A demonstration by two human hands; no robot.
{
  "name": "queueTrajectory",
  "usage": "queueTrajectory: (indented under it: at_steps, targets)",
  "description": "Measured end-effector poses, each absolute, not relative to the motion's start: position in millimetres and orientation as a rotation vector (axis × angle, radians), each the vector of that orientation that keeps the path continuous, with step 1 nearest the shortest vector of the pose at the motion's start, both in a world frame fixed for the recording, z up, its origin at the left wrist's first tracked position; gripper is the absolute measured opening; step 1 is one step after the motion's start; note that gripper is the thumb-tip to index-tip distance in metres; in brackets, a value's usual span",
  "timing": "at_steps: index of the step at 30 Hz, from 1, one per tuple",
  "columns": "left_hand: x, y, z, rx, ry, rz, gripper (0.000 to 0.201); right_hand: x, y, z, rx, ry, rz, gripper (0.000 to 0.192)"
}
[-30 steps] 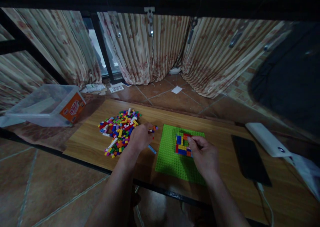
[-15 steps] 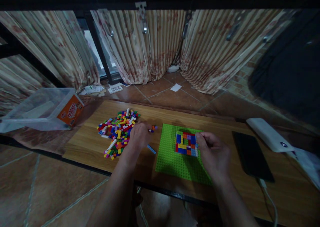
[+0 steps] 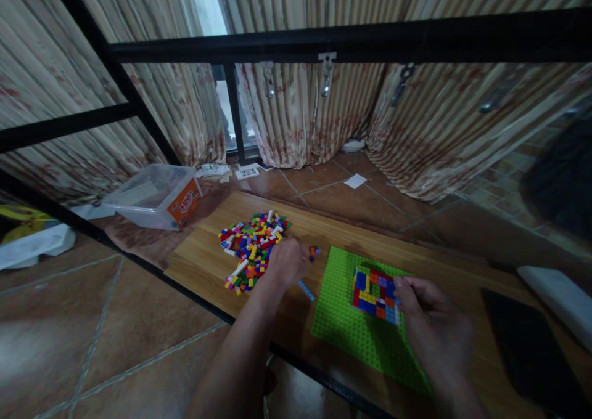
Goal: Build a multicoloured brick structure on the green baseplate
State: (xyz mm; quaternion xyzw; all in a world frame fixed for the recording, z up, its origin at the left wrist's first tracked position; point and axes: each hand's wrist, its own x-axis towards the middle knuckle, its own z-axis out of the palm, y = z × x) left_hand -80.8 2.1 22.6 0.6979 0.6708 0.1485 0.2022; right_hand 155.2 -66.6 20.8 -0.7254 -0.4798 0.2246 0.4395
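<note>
Striped curtains hang behind a low wooden board (image 3: 203, 260). Curled on the heap of small coloured plastic bricks (image 3: 252, 246), the left hand (image 3: 285, 262) sorts; whether it pinches one is unclear. The right hand (image 3: 432, 326), fingers bunched, touches the multicoloured brick patch (image 3: 375, 286) on the green studded baseplate (image 3: 351, 326). Next comes judging which piece fits.

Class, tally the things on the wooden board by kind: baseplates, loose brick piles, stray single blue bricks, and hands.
Green baseplate: 1
Loose brick pile: 1
Stray blue brick: 1
Hands: 2, left hand and right hand
Total: 5
</note>
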Motion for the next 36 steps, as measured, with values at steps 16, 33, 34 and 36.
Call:
queueTrajectory:
  at_steps: [16,33,34,36]
  targets:
    - [-116,32,10,1.845,2.489,0.385,0.03,152,-63,16,-1.898,-1.221,0.58,0.042]
    - [-80,3,25,1.929,1.374,0.737,0.024,136,-66,10,-1.618,-1.315,0.661,0.037]
    - [-71,-1,24,1.906,1.217,0.748,0.024,132,-66,10,-1.56,-1.326,0.692,0.037]
    - [-54,-8,23,1.836,0.983,0.744,0.024,127,-65,9,-1.486,-1.368,0.765,0.038]
